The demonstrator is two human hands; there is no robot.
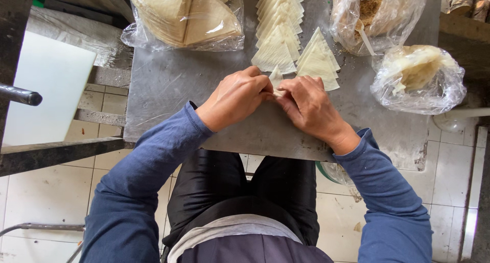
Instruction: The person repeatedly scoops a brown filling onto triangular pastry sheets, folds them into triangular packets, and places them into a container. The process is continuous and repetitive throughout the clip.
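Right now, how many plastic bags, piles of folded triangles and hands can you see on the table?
Plastic bags: 3 – one of wrappers, one of crumbly filling, one of pale scraps
Triangle piles: 2 – a long row, a short stack
Hands: 2 – left hand, right hand
Total: 7

A small pale, cream-coloured pastry sheet (276, 79) was held between the fingertips of the left hand (236, 97) and the right hand (308, 106), just above the grey metal surface (168, 84). Only its pointed upper tip and a thin strip of its lower edge were seen, the rest being hidden by the fingers (266, 83) pressed against it from both sides. It was kept at the middle of the surface, just in front of two stacks of similar triangular sheets.
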